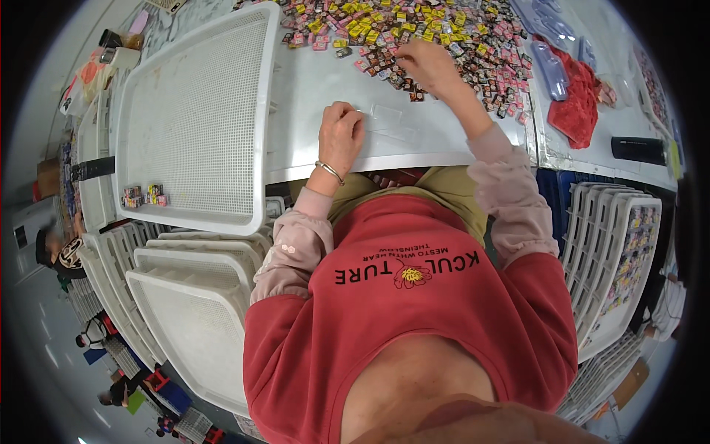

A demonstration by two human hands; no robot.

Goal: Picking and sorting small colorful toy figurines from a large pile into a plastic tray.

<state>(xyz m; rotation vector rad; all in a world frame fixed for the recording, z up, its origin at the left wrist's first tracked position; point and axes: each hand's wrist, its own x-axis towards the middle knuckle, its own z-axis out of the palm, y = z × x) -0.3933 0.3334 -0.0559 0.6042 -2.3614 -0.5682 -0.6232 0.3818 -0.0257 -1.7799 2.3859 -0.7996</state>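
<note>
On the metal table, my left hand point(342, 138), with a bangle at its wrist, is closed with its fingers curled down. What it holds, if anything, is hidden. Just right of its fingertips lie thin clear plastic pieces point(387, 112). My right hand point(430, 68) reaches over the near side of a wide heap of small square packets point(494, 61) in pink, black, brown and yellow. Its fingertips are pinched together above dark packets point(379, 62); I cannot make out whether one is between them.
A white perforated tray point(194, 111) stands left of my hands, with small colourful packets point(146, 195) in its near left corner. Stacked white trays point(194, 314) are below it; more racked trays point(608, 259) stand at right. A red cloth point(575, 111) and black cylinder point(638, 150) lie on the right.
</note>
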